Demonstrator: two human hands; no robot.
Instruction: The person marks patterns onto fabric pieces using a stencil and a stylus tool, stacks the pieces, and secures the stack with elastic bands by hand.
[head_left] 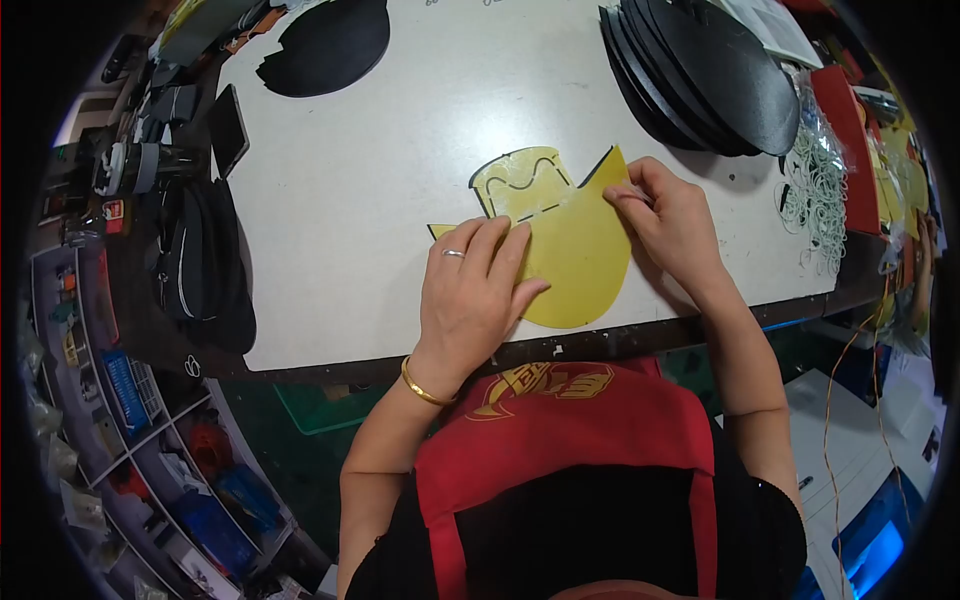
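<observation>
OK so the yellow piece (575, 270) is lying on the white tabletop (340, 200), approx. mid-frame & nr. the front edge, w/ its rounded end pointing toward the person. The left hand (472, 285) is covering part of its left side; the right hand (672, 222) is working at its upper-right point.

L. hand is resting palm-down, fingers reaching up over the yellow piece & spreading only slightly, thumb sticking out apart onto the surface. It's pressing flat, not pinching. It's wearing a ring (454, 254), & a gold bangle (425, 385) is circling the wrist.

R. hand is curling, thumb & index closing tog. right at the pointed edge. Smth. small & pale is showing betw. the fingers, too small to ID, so can't tell if they're pinching that or the edge itself.

The yellow piece's top tab is showing dark dashes & a wavy line, w/ a black edge peeking out on its left side.

Elsewhere: a stack of black sheets (710, 70) is sitting upper right, pale loops (812, 200) are piling up below it, & a black cutout (335, 45) is lying upper left. Red apron (580, 420) is filling lower center.
</observation>
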